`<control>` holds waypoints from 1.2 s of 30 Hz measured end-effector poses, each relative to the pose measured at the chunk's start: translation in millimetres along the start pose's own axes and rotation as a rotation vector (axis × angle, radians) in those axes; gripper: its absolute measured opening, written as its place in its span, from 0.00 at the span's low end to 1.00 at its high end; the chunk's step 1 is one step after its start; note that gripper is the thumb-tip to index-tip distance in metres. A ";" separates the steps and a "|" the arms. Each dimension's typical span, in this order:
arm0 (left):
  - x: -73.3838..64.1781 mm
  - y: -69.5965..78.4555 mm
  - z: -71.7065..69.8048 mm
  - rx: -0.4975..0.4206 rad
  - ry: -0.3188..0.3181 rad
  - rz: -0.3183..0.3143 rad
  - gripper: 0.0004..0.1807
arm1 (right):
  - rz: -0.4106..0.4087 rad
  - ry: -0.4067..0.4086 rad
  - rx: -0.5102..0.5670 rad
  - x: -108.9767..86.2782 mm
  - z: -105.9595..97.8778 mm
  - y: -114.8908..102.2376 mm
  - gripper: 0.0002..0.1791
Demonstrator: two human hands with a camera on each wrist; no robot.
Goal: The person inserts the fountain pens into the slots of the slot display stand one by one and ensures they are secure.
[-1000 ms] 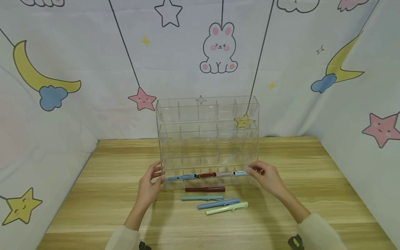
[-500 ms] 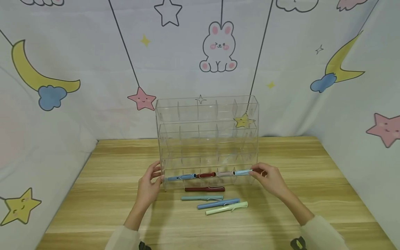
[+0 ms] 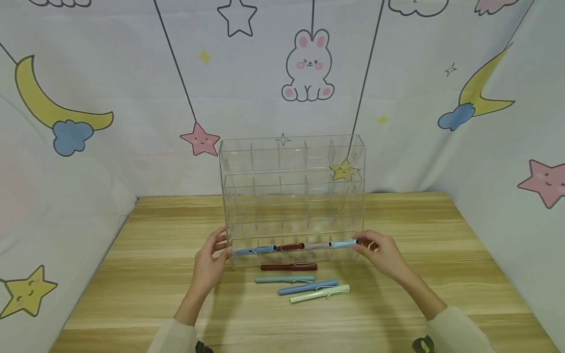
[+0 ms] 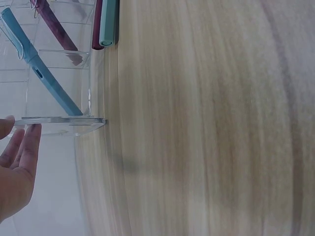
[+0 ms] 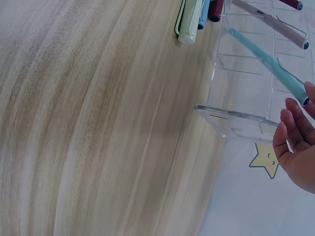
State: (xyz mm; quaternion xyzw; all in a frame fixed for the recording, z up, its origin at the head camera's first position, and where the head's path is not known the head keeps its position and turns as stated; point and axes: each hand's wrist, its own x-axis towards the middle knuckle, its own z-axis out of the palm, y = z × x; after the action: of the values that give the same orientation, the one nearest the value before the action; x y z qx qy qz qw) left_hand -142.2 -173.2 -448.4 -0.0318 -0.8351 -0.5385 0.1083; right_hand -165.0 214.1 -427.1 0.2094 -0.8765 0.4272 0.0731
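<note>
A clear acrylic rack (image 3: 295,211) of stacked shelves stands upright on the table. Along its lowest shelf lie a blue pen (image 3: 256,250), a dark red pen (image 3: 291,247), a pale pinkish pen (image 3: 317,245) and a light blue pen (image 3: 342,243). My left hand (image 3: 209,262) pinches the rack's left side panel (image 4: 59,119), thumb on one face and fingers on the other. At the right, my right hand (image 3: 380,250) holds the capped end of the light blue pen between thumb and fingertip, beside the right side panel (image 5: 236,118).
On the table (image 3: 441,274) in front of the rack lie a dark red pen (image 3: 289,267), a teal pen (image 3: 282,280), a blue pen (image 3: 306,287) and a pale green pen (image 3: 320,293). A printed curtain (image 3: 247,88) hangs behind and at both sides.
My right hand has shifted slightly to the right along the light blue pen, leaving more of its end showing. The left hand and the pens on the table keep their places.
</note>
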 end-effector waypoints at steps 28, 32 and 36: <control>1.2 -1.2 -0.7 -0.009 -0.003 0.009 0.28 | -0.169 -0.263 0.050 -51.9 45.1 34.1 0.11; 1.0 -0.4 -0.7 -0.013 0.001 0.014 0.28 | -0.161 -0.264 0.039 -53.2 48.7 34.7 0.11; 0.5 -0.4 -0.7 -0.014 0.005 0.025 0.27 | -0.156 -0.271 0.021 -53.4 49.2 33.5 0.10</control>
State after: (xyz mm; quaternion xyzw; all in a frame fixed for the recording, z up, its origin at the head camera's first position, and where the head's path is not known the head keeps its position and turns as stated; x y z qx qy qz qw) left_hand -142.6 -174.0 -448.3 -0.0417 -0.8306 -0.5429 0.1168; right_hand -128.7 210.4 -498.3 0.3335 -0.8549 0.3970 -0.0152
